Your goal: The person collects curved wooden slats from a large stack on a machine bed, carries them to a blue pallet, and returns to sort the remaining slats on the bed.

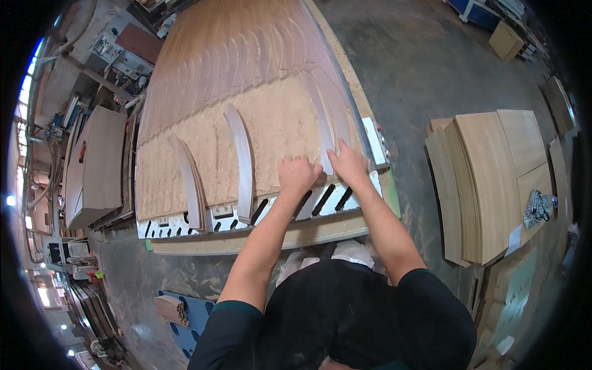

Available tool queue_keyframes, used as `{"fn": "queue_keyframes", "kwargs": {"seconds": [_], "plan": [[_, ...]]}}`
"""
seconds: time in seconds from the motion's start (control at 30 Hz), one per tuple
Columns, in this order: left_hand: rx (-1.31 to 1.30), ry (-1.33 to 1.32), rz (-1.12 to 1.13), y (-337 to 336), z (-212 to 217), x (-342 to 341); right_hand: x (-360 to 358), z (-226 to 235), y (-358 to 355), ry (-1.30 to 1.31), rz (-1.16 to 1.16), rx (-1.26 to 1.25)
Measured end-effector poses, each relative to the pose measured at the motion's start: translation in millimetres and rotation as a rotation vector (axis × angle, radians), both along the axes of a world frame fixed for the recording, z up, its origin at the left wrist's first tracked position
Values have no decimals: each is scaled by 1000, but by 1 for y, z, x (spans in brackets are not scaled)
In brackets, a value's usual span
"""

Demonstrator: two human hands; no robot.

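Both hands are at the near right part of a large table topped with a sawdust-covered board (271, 123). My left hand (299, 174) is closed, its thumb against the near end of a long curved wooden strip (320, 117); what its curled fingers hold is hidden. My right hand (348, 161) grips that strip from the other side, fingers bent over its near end. Another curved strip (338, 111) lies alongside, partly under my right hand. Left of my hands lie a single curved strip (242, 160) and a small stack of curved strips (190, 179).
More curved cuts run across the wood panel (216, 31) farther up the table. A white slotted edge (271, 209) borders the near side. Stacked boards (487, 179) stand at the right, with a crumpled cloth (538, 206) on them. Panels (102, 166) stand left; wooden pieces (171, 309) lie on a blue sheet.
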State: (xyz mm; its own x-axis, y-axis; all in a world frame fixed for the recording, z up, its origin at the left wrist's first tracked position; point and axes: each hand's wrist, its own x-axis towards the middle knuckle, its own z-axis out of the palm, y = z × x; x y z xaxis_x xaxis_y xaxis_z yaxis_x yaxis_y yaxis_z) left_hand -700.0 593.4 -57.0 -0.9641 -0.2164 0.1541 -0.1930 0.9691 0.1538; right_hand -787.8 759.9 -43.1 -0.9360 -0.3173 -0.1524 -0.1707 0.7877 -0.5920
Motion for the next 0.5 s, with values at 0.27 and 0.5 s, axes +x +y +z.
{"fn": "queue_keyframes", "kwargs": {"seconds": [0.27, 0.5], "plan": [[-30, -45, -2, 16, 7, 17, 25, -31, 11, 142, -57, 212], [-50, -131, 15, 38, -19, 3, 29, -23, 7, 27, -67, 273]]}}
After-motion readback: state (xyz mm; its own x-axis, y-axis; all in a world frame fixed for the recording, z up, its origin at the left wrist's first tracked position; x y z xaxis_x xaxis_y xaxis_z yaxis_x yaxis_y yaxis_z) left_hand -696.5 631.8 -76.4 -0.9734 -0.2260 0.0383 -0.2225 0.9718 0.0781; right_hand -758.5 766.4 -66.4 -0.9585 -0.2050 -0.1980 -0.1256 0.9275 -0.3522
